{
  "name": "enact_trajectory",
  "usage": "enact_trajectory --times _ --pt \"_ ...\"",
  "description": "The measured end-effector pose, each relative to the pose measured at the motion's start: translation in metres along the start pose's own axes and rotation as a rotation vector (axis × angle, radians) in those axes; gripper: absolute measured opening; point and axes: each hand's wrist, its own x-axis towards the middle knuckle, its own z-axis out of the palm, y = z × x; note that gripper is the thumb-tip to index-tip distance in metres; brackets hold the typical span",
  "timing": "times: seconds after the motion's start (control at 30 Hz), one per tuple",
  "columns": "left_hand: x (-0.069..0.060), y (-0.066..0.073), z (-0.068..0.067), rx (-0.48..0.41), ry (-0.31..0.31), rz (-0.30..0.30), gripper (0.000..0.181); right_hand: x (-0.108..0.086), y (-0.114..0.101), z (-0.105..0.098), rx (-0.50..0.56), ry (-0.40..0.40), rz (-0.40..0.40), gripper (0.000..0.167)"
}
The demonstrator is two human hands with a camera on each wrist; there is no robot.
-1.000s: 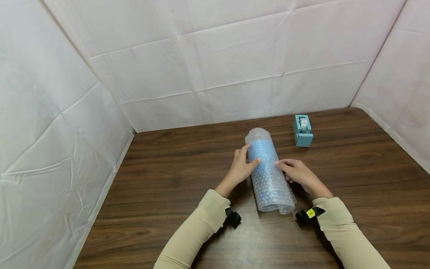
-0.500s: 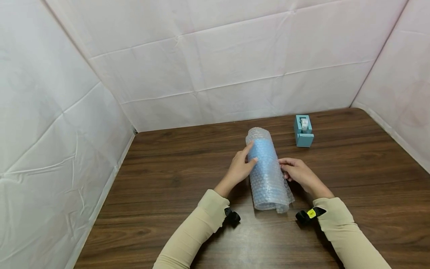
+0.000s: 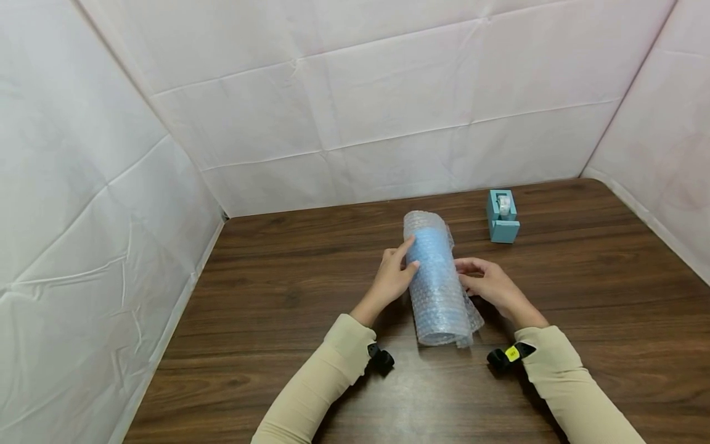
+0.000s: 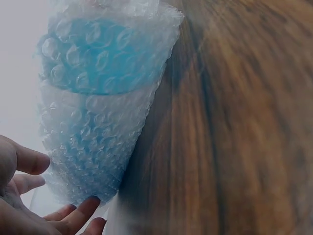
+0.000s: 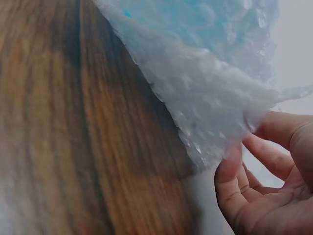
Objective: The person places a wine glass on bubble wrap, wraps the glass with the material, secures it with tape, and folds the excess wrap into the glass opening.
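A roll of bubble wrap (image 3: 435, 283) lies lengthwise on the wooden table, with something light blue showing through its layers. Along the roll's left side, my left hand (image 3: 391, 274) touches it with the fingers and thumb spread; the left wrist view shows those fingers (image 4: 80, 215) fairly straight against the plastic. At the right side, my right hand (image 3: 488, 283) pinches the loose edge of the wrap. A flap of bubble wrap (image 5: 195, 98) stands away from the roll in the right wrist view, its edge between thumb and fingers. The roll's underside is hidden.
A teal tape dispenser (image 3: 503, 217) with a roll of clear tape stands behind and right of the roll. White cloth walls (image 3: 388, 111) enclose the brown table (image 3: 277, 296) at the back and both sides.
The roll has turned and shifted slightly left, with my left hand moving the same way. My right thumb has left the roll's top, and the loose flap now sticks out more along the right.
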Motion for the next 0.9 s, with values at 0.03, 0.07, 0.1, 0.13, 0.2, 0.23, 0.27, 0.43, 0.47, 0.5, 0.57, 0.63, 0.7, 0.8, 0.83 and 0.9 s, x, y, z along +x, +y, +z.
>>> enact_trajectory --times 0.03,0.07,0.1,0.13,0.2,0.23,0.27,0.43,0.47,0.5,0.57,0.63,0.7,0.8,0.83,0.9 --pt "0.0 0.0 0.0 -0.002 0.002 -0.001 0.055 0.0 0.0 0.001 0.01 -0.005 -0.007 0.046" --pt "-0.001 -0.001 -0.001 0.0 0.004 0.002 0.054 0.001 0.0 0.002 0.02 -0.008 -0.009 0.046" --pt "-0.001 -0.001 -0.001 0.004 0.004 0.004 0.054 0.001 0.0 0.004 0.028 -0.013 -0.013 0.048" --pt "-0.001 -0.002 -0.002 0.006 0.004 0.006 0.053 0.001 -0.001 0.005 0.036 -0.016 -0.017 0.049" --pt "-0.002 -0.002 -0.003 0.014 0.002 0.01 0.053 0.002 -0.001 0.007 0.043 -0.03 -0.024 0.053" --pt "-0.002 -0.002 -0.004 0.017 0.002 0.01 0.052 0.002 -0.001 0.008 0.043 -0.039 -0.029 0.056" --pt "-0.003 -0.002 -0.005 0.017 0.001 0.009 0.052 0.002 -0.002 0.008 0.042 -0.047 -0.033 0.058" --pt "-0.005 -0.004 -0.007 -0.006 0.006 -0.028 0.051 0.003 -0.003 0.012 0.025 -0.074 -0.056 0.068" --pt "-0.005 -0.005 -0.008 -0.014 0.01 -0.036 0.05 0.004 -0.003 0.012 0.015 -0.072 -0.056 0.069" --pt "-0.005 -0.006 -0.008 -0.024 0.015 -0.045 0.05 0.004 -0.004 0.013 0.003 -0.069 -0.057 0.07" --pt "-0.006 -0.007 -0.01 -0.05 0.022 -0.057 0.048 0.004 -0.005 0.015 -0.029 -0.059 -0.055 0.072" --pt "-0.007 -0.008 -0.011 -0.074 0.027 -0.066 0.046 0.005 -0.006 0.016 -0.07 -0.042 -0.055 0.072" --pt "-0.008 -0.009 -0.012 -0.088 0.028 -0.074 0.046 0.005 -0.008 0.016 -0.103 -0.031 -0.051 0.072" --pt "-0.009 -0.01 -0.013 -0.091 0.025 -0.076 0.046 0.005 -0.009 0.016 -0.116 -0.022 -0.048 0.072" --pt "-0.009 -0.01 -0.012 -0.088 0.025 -0.076 0.046 0.005 -0.01 0.017 -0.111 -0.023 -0.047 0.073" --pt "-0.009 -0.011 -0.012 -0.085 0.025 -0.076 0.047 0.005 -0.011 0.017 -0.095 -0.024 -0.035 0.073"
